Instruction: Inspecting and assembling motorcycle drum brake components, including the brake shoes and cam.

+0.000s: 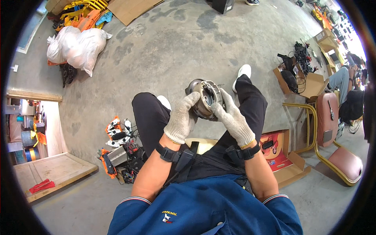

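Between my knees I hold a round metal housing [203,98], dark outside, with a silvery rim and a hollow middle that shows a small round boss. Its open face is tilted toward the right. My left hand [181,120], in a pale knitted glove, is closed round the left side. On the other side my right hand [234,122], gloved alike, grips the lower right rim, its thumb at the front edge and its fingers along the far right. Some fingertips are hidden behind the metal. Both wrists carry black straps with small dark units.
Left of my leg lies a pile of electrical parts [117,154]. To the right stand an open box with red printing [280,156], a metal-framed chair [331,121] and a carton of cables [286,80]. White plastic bags [84,49] lie far left. Another person [340,78] sits far right.
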{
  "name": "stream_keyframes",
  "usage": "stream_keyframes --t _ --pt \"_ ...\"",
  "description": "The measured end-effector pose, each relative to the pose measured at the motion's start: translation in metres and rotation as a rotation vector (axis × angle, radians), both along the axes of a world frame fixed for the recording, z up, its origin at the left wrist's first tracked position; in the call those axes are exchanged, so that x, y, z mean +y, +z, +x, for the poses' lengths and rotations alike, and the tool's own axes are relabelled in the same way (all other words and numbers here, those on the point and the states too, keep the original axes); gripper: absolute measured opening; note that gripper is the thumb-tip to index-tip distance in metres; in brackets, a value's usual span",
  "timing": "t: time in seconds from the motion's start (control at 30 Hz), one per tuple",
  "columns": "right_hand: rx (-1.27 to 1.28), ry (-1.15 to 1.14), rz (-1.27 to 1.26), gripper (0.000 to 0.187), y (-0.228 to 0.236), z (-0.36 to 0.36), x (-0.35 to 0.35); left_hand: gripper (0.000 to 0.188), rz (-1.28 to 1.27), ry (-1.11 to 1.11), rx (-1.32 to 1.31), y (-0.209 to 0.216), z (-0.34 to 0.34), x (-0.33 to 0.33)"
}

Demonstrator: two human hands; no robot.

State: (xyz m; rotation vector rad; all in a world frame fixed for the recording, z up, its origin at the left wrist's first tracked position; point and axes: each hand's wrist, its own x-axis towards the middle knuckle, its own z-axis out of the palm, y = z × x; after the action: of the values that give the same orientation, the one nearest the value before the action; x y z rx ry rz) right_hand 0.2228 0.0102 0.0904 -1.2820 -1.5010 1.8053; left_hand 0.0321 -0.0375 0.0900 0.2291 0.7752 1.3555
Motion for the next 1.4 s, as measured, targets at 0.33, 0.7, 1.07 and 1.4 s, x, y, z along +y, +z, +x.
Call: stream_keyframes --t 0.33,0.7,1.07,1.4 --pt "-0.189 0.139 0.517 0.093 -0.007 0.000 -0.006 0.053 0.028 -0.016 0.204 0.014 0.005 0.002" --pt "-0.065 -0.025 0.571 0.061 -0.005 -0.005 -0.001 0.060 0.011 -0.177 0.048 -0.001 -0.010 0.003" --pt "0.726 -0.228 -0.548 0.050 -0.008 0.013 0.005 0.053 0.101 -0.201 0.173 -0.008 -0.022 0.005" --pt "0.387 -0.102 -0.440 0.065 0.010 -0.001 0.001 0.048 -0.052 -0.084 -0.168 -0.030 -0.010 -0.008"
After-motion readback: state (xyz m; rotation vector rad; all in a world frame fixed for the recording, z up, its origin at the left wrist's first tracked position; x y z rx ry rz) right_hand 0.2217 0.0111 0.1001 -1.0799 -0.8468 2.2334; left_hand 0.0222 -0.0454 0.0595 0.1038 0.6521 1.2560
